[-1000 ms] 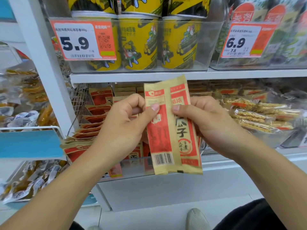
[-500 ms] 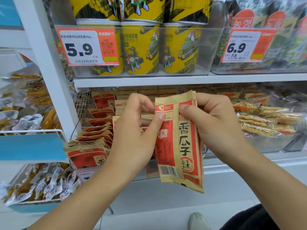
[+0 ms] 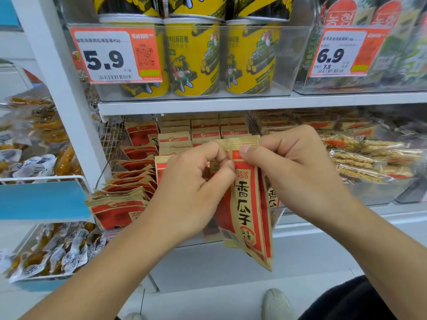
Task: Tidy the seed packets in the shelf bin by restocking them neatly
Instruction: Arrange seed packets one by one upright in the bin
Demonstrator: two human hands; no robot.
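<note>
Both hands are up in front of the bin (image 3: 276, 218), pinching the top edge of a couple of seed packets (image 3: 248, 204): left hand (image 3: 194, 190) has thumb and curled fingers on the left side, right hand (image 3: 293, 172) clamps the right side with the thumb on front. The packets hang upright just off the bin's front edge, printed side facing out. More packets (image 3: 129, 181) sit stacked in rows inside, messier along the left side.

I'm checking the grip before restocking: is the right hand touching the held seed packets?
Touching. The head view shows the right hand with its thumb pressed on the upper front of the held seed packets, fingers curled behind.
</note>
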